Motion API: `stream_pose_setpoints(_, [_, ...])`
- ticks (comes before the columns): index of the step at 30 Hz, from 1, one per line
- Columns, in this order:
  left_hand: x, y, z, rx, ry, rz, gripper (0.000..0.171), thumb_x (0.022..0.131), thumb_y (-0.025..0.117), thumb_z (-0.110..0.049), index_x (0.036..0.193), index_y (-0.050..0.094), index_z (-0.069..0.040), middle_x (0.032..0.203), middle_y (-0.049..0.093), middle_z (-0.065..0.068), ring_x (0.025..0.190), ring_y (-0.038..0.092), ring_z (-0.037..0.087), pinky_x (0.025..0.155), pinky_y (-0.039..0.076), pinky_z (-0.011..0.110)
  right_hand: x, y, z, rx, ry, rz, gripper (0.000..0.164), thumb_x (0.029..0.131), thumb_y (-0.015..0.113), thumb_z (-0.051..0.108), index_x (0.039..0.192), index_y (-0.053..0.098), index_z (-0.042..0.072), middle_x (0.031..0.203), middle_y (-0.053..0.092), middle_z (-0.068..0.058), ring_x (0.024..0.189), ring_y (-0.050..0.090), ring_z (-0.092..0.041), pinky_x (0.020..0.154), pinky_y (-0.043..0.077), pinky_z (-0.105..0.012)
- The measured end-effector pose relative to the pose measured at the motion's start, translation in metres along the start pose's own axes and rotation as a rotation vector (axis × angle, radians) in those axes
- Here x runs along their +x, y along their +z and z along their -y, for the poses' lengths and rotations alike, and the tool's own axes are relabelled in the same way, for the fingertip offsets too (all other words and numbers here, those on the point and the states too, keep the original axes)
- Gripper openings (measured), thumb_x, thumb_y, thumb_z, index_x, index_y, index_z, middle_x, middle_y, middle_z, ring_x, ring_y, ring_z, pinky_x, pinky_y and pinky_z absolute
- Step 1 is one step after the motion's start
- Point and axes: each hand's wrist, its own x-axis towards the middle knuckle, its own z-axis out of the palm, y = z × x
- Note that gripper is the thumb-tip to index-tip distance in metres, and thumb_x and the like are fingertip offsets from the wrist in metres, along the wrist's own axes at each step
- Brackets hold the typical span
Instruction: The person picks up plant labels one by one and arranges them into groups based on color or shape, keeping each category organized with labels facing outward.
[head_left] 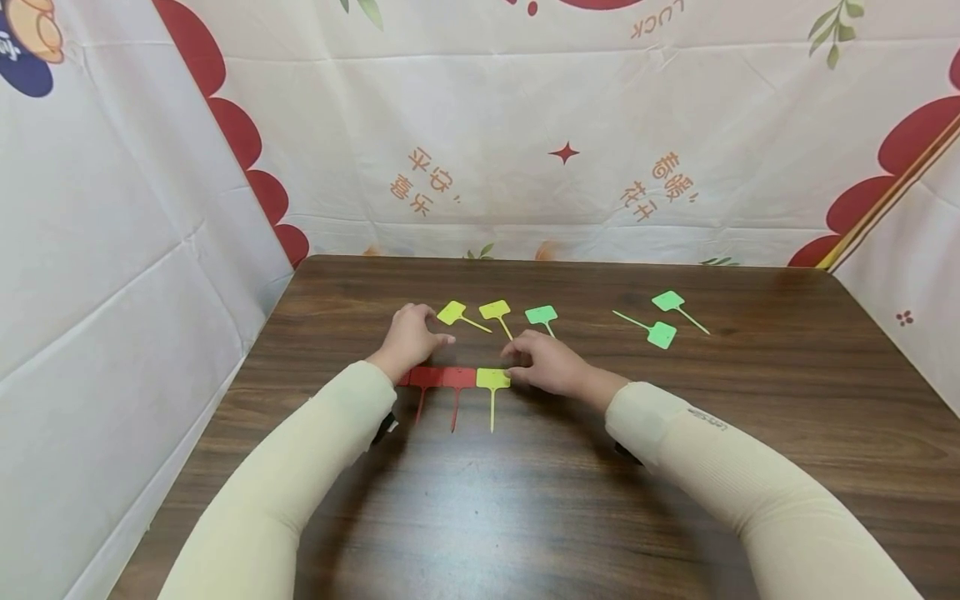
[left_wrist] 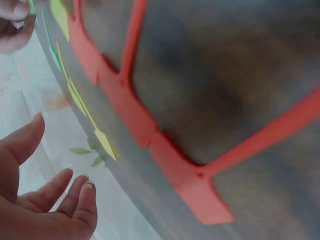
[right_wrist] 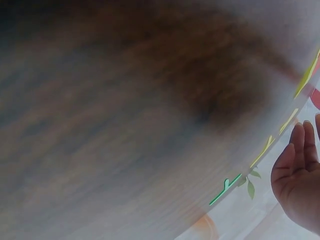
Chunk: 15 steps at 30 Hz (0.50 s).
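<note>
Flat red plant tags [head_left: 459, 377] lie edge to edge in a row on the table, their thin stems toward me. A yellow tag [head_left: 492, 379] continues the row on the right. My right hand [head_left: 551, 364] is at that yellow tag's right edge, thumb by its corner, fingers loosely bent. Over the row's left end hovers my left hand [head_left: 411, 337], thumb and fingers apart and nothing between them; it partly hides the leftmost red tag in the head view. The left wrist view shows that red tag [left_wrist: 185, 175] whole.
Behind the row lie two loose yellow tags [head_left: 452, 312] and a green tag [head_left: 541, 315]. Two more green tags [head_left: 662, 335] lie farther right. A printed white cloth [head_left: 480, 150] hangs behind the wooden table [head_left: 480, 517].
</note>
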Motion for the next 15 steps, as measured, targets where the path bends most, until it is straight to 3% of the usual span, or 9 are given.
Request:
stream_pose_setpoints(8, [0.022,-0.002,-0.013,-0.053,-0.177,-0.052,0.055,0.085,0.075,-0.028,0.124,0.054,0.005,0.127,0.051,0.021,0.123,0.043,0.037,0.098,0.042,0.043,-0.003,0.003,-0.001,-0.001,0.014,-0.003,0.018,0.086,0.071,0.013,0.102,0.07,0.005,0.097,0.064,-0.005,0.085,0.056,-0.018,0.077,0.047,-0.034])
stream_pose_setpoints(15, [0.036,0.002,-0.022,0.003,-0.274,-0.102,0.049,0.085,0.075,-0.033,0.112,0.062,0.006,0.123,0.055,0.022,0.122,0.044,0.038,0.102,0.038,0.041,-0.005,0.004,0.003,-0.03,-0.032,-0.006,0.016,0.085,0.072,0.013,0.099,0.071,0.005,0.098,0.064,-0.005,0.091,0.057,-0.021,0.082,0.047,-0.037])
